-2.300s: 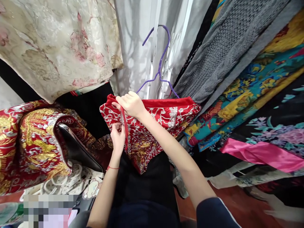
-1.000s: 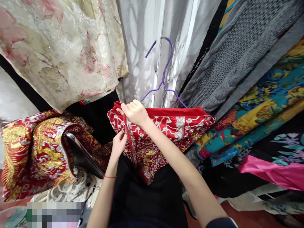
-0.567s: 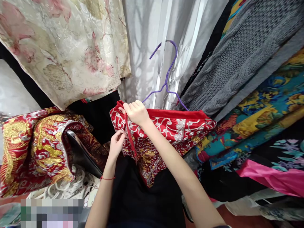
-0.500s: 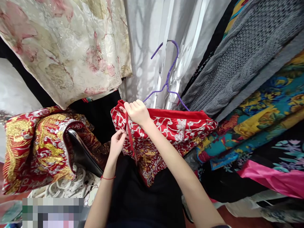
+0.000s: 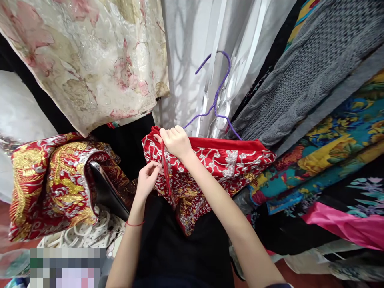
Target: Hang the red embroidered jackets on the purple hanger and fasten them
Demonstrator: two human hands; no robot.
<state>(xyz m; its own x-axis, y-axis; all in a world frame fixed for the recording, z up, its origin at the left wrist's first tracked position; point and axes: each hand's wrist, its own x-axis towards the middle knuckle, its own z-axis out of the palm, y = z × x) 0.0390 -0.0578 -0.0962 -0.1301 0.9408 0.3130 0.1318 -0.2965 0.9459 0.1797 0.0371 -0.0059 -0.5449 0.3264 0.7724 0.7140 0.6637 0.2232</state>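
Observation:
A red embroidered skirt [image 5: 210, 160] with silver and gold stitching hangs over my lap, its plain red waistband [image 5: 222, 143] uppermost. From behind the waistband rises a purple hanger [image 5: 215, 100], its lower part hidden by the cloth. My right hand [image 5: 176, 142] is closed around the top left corner of the waistband. A narrow red strap [image 5: 166, 172] dangles below those fingers. Lower down, my left hand [image 5: 148, 179] pinches at the skirt's left edge beside the strap; its fingertips partly hide what lies between them.
A cream floral garment [image 5: 120, 60] hangs at upper left. Below it, a red and gold embroidered garment [image 5: 66, 184] drapes over a dark, shiny-edged object [image 5: 108, 192]. A grey knit [image 5: 300, 76] and a teal floral cloth [image 5: 330, 156] hang at right, before white curtains [image 5: 183, 60].
The view has shifted slightly, so most things sit a little further right. Both hands keep nearly the same place on the skirt.

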